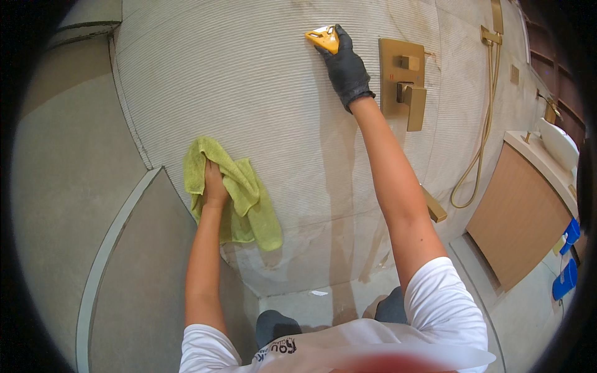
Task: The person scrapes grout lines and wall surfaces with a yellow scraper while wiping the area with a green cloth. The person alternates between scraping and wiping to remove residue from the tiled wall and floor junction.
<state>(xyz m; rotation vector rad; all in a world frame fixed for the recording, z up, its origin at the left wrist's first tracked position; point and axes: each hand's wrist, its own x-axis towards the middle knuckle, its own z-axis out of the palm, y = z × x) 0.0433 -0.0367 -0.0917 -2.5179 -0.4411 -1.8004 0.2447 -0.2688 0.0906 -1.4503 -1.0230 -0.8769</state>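
My right hand (347,70), in a black glove, grips a yellow scraper (324,39) against the ribbed wall tile (261,93), high up and left of the brass shower valve plate (402,70). Bare and lower on the left, my left hand (214,184) is wrapped in a yellow-green towel (247,196) at the wall. Folds of the cloth cover most of its fingers, and the rest of the towel hangs down. Whether the scraper's edge touches the tile cannot be told.
A brass spout (433,205) juts out beside my right forearm. Farther right hangs a shower hose (487,126), near a wood-fronted vanity (517,214) with a white basin (557,140). A low ledge (112,233) borders the left. Blue containers (565,279) stand at the far right.
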